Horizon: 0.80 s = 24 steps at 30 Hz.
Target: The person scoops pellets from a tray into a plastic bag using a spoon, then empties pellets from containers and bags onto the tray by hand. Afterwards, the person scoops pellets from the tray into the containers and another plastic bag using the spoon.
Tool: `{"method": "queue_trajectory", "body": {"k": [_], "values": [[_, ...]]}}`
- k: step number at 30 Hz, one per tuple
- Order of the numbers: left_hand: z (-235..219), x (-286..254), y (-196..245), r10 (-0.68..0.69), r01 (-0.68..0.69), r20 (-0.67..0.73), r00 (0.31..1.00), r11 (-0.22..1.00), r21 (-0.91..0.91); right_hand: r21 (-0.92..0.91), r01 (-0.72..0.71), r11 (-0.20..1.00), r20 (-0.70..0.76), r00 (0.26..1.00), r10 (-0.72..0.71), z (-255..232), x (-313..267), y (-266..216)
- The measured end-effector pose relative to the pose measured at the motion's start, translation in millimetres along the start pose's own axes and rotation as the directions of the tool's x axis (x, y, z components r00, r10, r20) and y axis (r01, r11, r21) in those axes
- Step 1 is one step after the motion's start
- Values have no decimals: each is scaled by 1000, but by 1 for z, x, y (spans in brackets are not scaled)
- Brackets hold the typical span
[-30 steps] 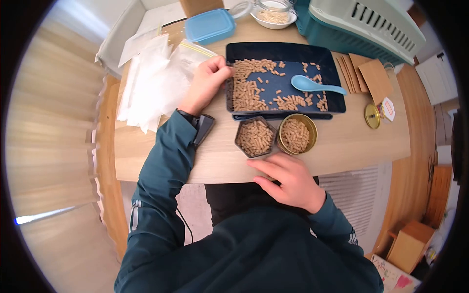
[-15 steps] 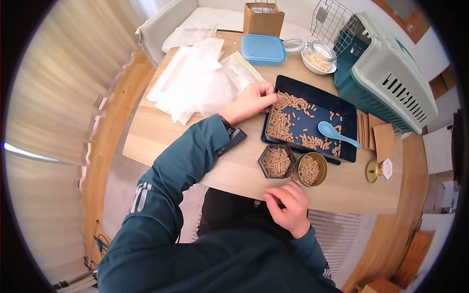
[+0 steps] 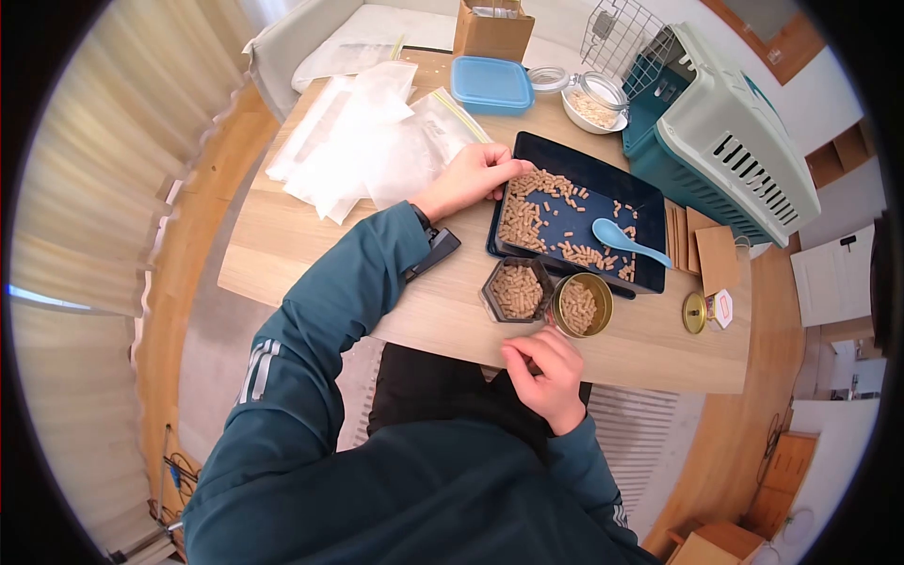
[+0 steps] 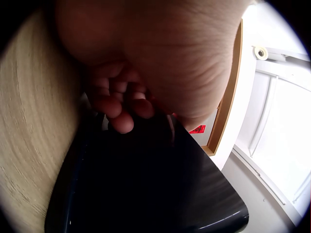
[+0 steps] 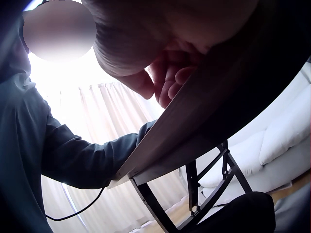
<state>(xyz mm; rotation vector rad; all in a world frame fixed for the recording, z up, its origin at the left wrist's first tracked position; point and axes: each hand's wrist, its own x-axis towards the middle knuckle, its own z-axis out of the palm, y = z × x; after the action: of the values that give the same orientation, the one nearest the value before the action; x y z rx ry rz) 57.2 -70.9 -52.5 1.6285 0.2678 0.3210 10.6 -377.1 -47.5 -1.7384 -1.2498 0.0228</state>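
Observation:
My left hand (image 3: 468, 179) grips the left rim of a dark navy tray (image 3: 586, 171), thumb at the top edge. In the left wrist view its curled fingers (image 4: 122, 123) lie against the glossy outer wall. Wood-like pellets (image 3: 520, 224) cover the tray's left side and scatter along its front. A light blue spoon (image 3: 614, 235) lies across the tray's right part. By the table's front edge rests my right hand (image 3: 549, 379), loosely curled and holding nothing. Just beyond it stand a hexagonal container (image 3: 490, 299) and a gold tin (image 3: 605, 318), both with pellets inside.
Clear zip bags (image 3: 377, 141) spread over the table's left. Behind the tray are a blue lidded box (image 3: 492, 85), a white bowl (image 3: 593, 123) and a pet carrier (image 3: 725, 141). Cardboard pieces (image 3: 718, 256) and a gold lid (image 3: 694, 313) lie at the right.
The head view has swung, so the table appears turned. My right hand's fingers were stretched out and have drawn in. My left hand stays at the tray's rim.

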Motion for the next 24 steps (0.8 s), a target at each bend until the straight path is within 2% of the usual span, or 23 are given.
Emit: {"method": "queue_trajectory", "body": {"k": [5, 9, 12, 19, 24], "values": [[3, -1, 1, -9, 9, 0, 1000, 1000, -25, 65, 51, 997, 23, 998, -52, -5, -1, 8], [2, 0, 1, -48, 48, -13, 999, 999, -13, 115, -8, 993, 42, 999, 3, -10, 0, 5], [1, 3, -5, -12, 11, -11, 1000, 999, -43, 144, -8, 990, 71, 997, -2, -16, 2, 4], [3, -2, 5, -84, 84, -50, 995, 996, -13, 222, 48, 974, 135, 988, -80, -23, 8, 10], [2, 2, -2, -41, 44, -60, 997, 998, 38, 289, 76, 954, 194, 971, -136, -28, 9, 20]]}}
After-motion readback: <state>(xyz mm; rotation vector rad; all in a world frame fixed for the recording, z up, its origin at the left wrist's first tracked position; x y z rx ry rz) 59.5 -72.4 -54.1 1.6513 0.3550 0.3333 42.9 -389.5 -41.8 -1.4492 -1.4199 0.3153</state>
